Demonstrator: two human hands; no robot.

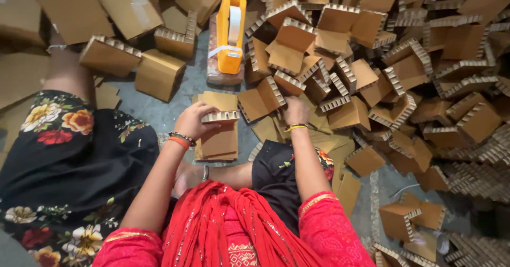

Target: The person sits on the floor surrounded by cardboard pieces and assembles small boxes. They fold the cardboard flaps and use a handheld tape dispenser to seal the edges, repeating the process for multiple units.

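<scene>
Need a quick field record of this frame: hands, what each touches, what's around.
view: head camera, looking down at a floor
left hand: grips a honeycomb cardboard strip on top of a small stack of flat cardboard pieces
right hand: reaches into the heap of folded cardboard corner pieces; whether it grips one cannot be told
ahead: orange tape dispenser standing on a brick
upper left: closed cardboard boxes

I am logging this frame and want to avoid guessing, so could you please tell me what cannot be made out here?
Head view only:
- Right hand: fingers buried among the cardboard corner pieces; its grip is hidden.
- Left hand: its underside is hidden against the honeycomb strip.
- Flat cardboard stack: the count is too fine to tell.
- Tape dispenser: its base hides behind its orange frame.
</scene>
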